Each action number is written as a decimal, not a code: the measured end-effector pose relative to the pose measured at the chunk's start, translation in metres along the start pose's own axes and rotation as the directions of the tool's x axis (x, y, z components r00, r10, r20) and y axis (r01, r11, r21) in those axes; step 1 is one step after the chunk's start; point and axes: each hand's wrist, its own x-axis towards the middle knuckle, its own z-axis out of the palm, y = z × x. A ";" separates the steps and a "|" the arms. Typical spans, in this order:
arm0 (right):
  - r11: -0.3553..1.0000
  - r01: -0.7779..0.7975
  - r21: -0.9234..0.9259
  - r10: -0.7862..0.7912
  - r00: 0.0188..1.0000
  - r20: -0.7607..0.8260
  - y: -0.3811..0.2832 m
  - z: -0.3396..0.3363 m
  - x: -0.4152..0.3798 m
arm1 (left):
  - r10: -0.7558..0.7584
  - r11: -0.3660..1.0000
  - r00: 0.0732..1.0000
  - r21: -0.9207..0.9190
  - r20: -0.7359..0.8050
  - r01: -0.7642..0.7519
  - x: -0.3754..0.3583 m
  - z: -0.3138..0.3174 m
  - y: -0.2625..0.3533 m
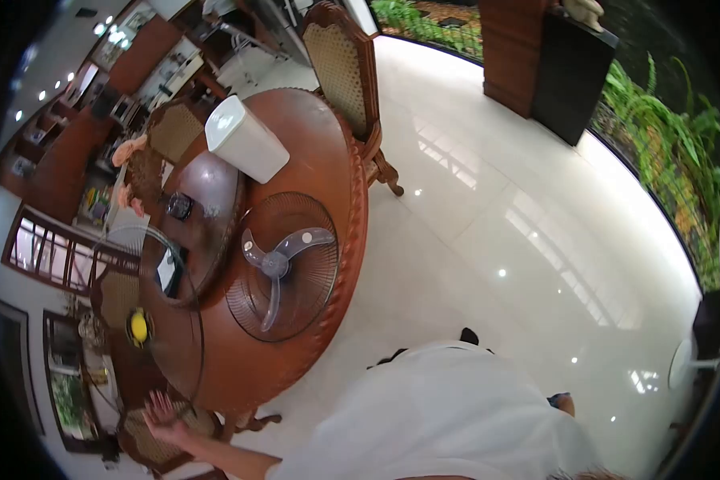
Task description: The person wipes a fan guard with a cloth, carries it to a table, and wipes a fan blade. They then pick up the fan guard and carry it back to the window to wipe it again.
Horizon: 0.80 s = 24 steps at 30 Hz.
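My left hand (166, 420) reaches out beside the round wooden table (240, 376), over a cane-seated chair. Its fingers are stretched out and apart, right at the lower rim of a large round wire fan grille (202, 336). This thin grille stands tilted and overlaps the table's edge in view. On the tabletop lies a fan head with three see-through blades (275, 266), set in its rear wire grille (328, 296). My right hand is out of view.
A white lidded bin (252, 144) stands on the table near a raised turntable (208, 184) that holds a small black object (179, 206). Carved chairs (340, 72) surround the table. Glossy tiles (472, 232) reach a planted bed (664, 136). A person (226, 12) is far back.
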 end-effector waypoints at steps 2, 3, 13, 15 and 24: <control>0.959 -0.280 -0.050 0.283 0.955 0.092 0.062 0.015 0.065 | -0.016 1.000 0.999 0.015 0.041 0.016 -0.018 0.070 -0.028; 0.889 -0.456 0.031 0.452 0.888 0.085 0.090 0.027 0.112 | -0.036 0.999 0.999 -0.012 0.040 0.037 -0.026 0.108 -0.044; 0.833 -0.455 0.314 0.502 0.861 -0.085 0.079 0.073 0.475 | -0.344 0.862 0.728 -0.107 0.593 0.495 -0.130 0.448 -0.294; 0.801 -0.403 0.443 0.505 0.852 -0.137 0.068 0.067 0.512 | -0.388 0.823 0.645 -0.068 0.658 0.564 -0.168 0.519 -0.342; 0.312 -0.109 0.944 0.832 0.511 -0.215 -0.017 -0.034 0.618 | -0.594 0.612 0.246 0.233 0.766 0.756 -0.317 0.790 -0.515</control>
